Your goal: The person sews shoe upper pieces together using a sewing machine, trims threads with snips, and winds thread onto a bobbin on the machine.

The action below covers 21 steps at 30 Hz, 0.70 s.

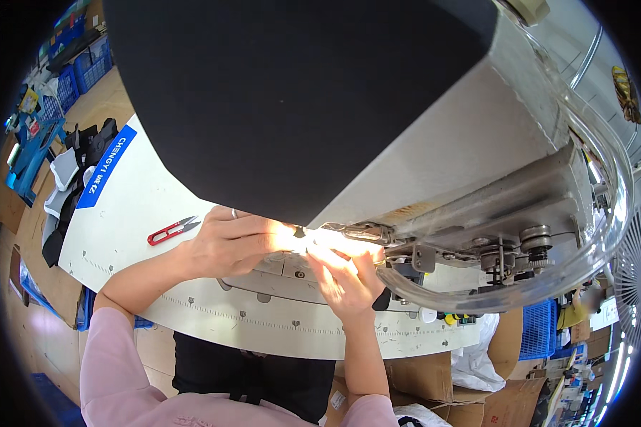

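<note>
Under the large black-and-grey head of a sewing machine (434, 156), both hands meet in bright lamp light. My left hand (235, 242) comes in from the left, its fingers closed together and pointing at the needle area. Facing it from below, my right hand (347, 281) has its fingers bent in a pinch close to the left fingertips. Glare washes out the fingertips, so whatever they pinch cannot be made out. Left of my left hand, red thread snips (171, 231) lie on the white table (142, 178) with their blades apart.
A clear plastic tube (506, 299) curves around the machine's right side. Dark and white pieces (68, 178) are heaped past the table's left edge. Small spools (441, 317) stand at the right edge, with cardboard boxes (424, 373) below and a blue crate (538, 329) beyond.
</note>
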Each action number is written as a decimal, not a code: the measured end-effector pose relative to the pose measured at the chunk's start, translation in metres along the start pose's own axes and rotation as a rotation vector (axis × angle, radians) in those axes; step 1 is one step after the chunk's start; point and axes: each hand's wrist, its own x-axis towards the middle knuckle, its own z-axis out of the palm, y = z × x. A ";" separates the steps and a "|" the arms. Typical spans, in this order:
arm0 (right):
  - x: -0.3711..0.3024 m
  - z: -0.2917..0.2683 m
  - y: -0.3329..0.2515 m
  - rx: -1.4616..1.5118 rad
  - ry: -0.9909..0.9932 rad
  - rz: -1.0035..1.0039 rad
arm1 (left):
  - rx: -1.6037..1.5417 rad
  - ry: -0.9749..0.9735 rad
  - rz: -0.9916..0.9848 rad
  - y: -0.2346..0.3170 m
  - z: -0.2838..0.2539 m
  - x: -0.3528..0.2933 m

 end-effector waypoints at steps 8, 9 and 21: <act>-0.001 0.004 0.011 -0.021 -0.080 -0.015 | 0.085 0.110 0.058 -0.004 -0.004 0.009; -0.001 0.004 0.011 -0.028 -0.092 -0.002 | 0.089 0.119 0.049 -0.005 -0.004 0.012; -0.013 -0.003 0.009 0.077 -0.045 0.163 | 0.013 0.165 0.001 -0.008 0.007 0.005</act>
